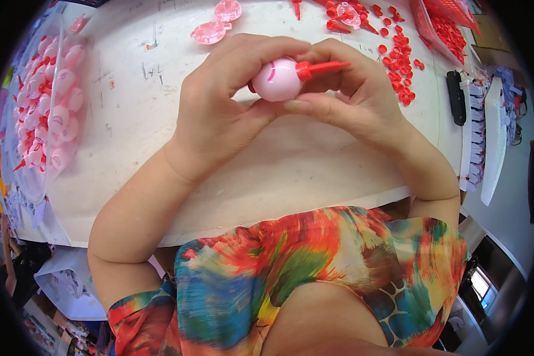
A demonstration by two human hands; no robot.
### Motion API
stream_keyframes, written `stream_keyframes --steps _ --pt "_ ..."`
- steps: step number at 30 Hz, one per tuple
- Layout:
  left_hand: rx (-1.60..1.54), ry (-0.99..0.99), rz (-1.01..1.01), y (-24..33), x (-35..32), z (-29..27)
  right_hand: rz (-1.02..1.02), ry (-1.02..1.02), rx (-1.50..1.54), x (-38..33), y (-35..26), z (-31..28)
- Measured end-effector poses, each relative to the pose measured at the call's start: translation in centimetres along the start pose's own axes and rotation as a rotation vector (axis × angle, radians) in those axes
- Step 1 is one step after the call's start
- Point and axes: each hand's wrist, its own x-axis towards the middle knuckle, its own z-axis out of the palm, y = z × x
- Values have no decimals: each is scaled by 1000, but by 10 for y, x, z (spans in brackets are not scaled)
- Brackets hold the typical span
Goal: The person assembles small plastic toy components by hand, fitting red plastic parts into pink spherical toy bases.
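Red-spiked pink plastic ball (pixel 277 83): left hand (pixel 219 95), right hand (pixel 366 98) grasping.
Bagged pink balls (pixel 59 118): ten o'clock, seemingly done.
Round red caps (pixel 396 64): two o'clock, unfitted.

Open tabletop (pixel 133 118) between hands (pixel 213 101) and heaped pink balls (pixel 59 118) at left, scattered red caps (pixel 387 61) obstructing upper right

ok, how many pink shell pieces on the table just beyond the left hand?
2: the nearer shell piece lies just beyond the left hand; the farther shell piece is next to it, by the top edge. The hand may hide more.
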Motion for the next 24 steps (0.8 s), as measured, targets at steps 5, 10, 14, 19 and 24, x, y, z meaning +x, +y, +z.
stream_keyframes --steps 5,10,14,19,24 --pt "325 -70 179 1 1 -4 190 10 189 3 -10 7" --pt "74 -4 40 5 1 0 316 4 306 5 -13 4" --pt "-409 106 -200 -2 0 1 440 -52 667 7 -8 -2" --pt "-371 -34 -224 5 1 -4 439 -153 718 6 -3 -4" --pt "-569 86 -337 9 -1 2 449 -107 711 5 0 0"
